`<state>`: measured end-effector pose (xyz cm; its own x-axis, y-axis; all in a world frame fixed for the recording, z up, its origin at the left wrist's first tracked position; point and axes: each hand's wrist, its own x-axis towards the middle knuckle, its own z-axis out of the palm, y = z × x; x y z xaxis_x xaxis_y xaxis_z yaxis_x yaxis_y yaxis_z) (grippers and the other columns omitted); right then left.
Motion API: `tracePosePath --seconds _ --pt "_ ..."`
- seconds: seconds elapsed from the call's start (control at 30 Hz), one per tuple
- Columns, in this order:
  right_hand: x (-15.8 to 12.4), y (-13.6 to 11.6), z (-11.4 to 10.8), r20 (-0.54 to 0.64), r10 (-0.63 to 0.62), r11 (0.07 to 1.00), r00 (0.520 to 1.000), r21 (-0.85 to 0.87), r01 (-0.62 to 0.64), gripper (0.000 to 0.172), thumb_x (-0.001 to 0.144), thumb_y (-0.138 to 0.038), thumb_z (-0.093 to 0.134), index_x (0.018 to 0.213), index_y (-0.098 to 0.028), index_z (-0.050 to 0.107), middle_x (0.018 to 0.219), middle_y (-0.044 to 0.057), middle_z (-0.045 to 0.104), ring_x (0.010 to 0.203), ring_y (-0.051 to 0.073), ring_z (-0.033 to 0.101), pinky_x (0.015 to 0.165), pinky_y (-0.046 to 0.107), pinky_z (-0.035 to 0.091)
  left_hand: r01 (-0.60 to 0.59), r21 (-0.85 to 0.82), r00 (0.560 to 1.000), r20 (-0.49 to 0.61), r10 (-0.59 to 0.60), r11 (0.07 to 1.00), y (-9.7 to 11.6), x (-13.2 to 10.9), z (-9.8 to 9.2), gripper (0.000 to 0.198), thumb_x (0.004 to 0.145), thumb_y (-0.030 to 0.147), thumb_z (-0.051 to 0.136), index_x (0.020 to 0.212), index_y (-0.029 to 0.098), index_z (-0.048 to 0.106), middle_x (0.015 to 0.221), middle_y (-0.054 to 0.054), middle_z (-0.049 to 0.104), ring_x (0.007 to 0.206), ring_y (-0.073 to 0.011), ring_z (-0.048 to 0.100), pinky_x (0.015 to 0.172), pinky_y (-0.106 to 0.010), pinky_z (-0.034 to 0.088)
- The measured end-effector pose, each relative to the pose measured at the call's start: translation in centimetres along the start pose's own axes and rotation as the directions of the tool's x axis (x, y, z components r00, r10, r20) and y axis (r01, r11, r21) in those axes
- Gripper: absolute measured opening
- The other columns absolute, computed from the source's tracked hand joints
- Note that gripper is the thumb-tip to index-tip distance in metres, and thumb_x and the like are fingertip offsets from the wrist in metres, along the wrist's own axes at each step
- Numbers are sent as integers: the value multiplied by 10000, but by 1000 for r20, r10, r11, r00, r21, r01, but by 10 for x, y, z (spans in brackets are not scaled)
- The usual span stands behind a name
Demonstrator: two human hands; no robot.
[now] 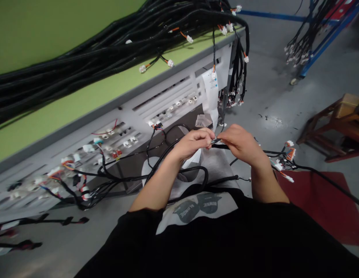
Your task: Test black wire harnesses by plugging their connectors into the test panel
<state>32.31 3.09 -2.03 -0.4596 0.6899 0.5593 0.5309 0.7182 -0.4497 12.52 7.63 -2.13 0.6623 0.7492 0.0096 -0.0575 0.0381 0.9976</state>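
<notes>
In front of my body, my left hand and my right hand meet, both with closed fingers. Between the fingertips is a small dark and grey cable end, too small to make out in detail. The left thumb and fingers pinch one side of it, and the right fingers pinch the other. Below the hands, a black sleeved cable curves across my lap. A long white label strip hangs from the bench just beyond my hands.
A grey connector board with plugged-in wires runs along the bench front. Bundled black harnesses cover the green tabletop. White connectors lie on the right above a red mat. A wooden stool stands at right.
</notes>
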Motion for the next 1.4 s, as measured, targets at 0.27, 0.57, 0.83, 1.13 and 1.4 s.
tracePosePath --seconds 0.27,0.57,0.83,1.13,1.4 --pt "0 0 -3 72 5 1000 997 -1 -5 281 938 -155 379 935 -207 656 782 26 651 758 158 543 761 313 421 -18 98 998 56 13 995 -2 0 -2 244 722 304 685 571 128 612 857 -44 552 673 -93 500 642 -235 419" --pt "-3 9 7 52 31 999 998 33 -32 263 919 -163 429 960 -221 683 831 21 692 771 150 589 780 315 455 -49 157 999 22 46 986 -7 -1 -2 225 734 293 672 582 136 618 853 -50 561 712 -113 530 645 -235 435" --pt "-12 -13 29 -392 312 949 865 97 -299 217 899 -292 500 1015 -221 669 1006 80 667 983 213 590 904 412 450 -67 -172 970 -242 24 983 -14 10 -4 262 637 342 782 618 137 619 855 -50 573 672 -110 541 616 -242 483" --pt "-30 47 61 -57 829 254 556 925 -283 440 709 -559 670 984 -218 630 1035 53 669 964 177 614 810 299 501 -161 -439 931 -366 -12 884 -34 12 -22 155 647 202 732 594 127 607 818 -67 598 753 -136 572 642 -238 493" --pt "7 56 58 -68 801 145 594 986 -83 413 710 -559 689 907 -202 628 833 27 694 787 157 673 787 320 538 290 -19 800 -544 -253 957 -30 7 -64 191 580 161 688 753 129 613 875 -99 620 923 -254 603 836 -407 509"
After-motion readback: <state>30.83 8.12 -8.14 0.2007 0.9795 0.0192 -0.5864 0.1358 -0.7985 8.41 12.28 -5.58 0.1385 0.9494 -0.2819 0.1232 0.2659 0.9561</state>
